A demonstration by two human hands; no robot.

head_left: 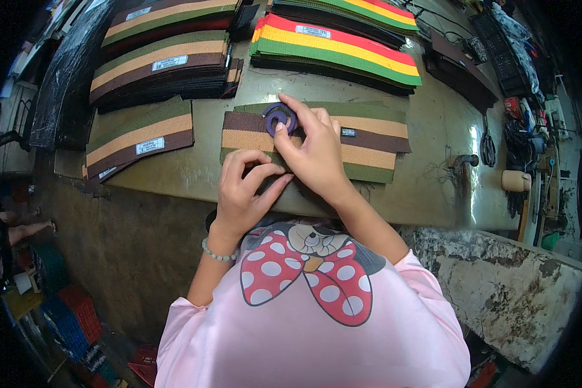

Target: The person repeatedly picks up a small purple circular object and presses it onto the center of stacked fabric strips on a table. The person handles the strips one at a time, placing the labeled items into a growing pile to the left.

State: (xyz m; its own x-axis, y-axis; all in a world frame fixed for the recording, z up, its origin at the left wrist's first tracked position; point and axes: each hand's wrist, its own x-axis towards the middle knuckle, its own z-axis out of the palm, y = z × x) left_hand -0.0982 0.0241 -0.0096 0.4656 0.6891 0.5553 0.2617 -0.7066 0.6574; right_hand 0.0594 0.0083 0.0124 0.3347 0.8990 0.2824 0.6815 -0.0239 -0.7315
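Striped cloth (pixel 362 155) is being touched by curled fingers of the left hand (pixel 242 186), can't tell if it's being pinched. Purple ring (pixel 271 123) is being gripped by the right hand (pixel 315 143).

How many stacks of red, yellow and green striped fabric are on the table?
2: the near stack lies beyond the hands, and the far stack sits behind it, cut off by the picture's top edge, so more may be hidden out of view.

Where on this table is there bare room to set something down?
Mostly bare: the table between the middle straps and the metal knob. A narrow gap separates those straps from the left pile. The far side is crowded with striped stacks.
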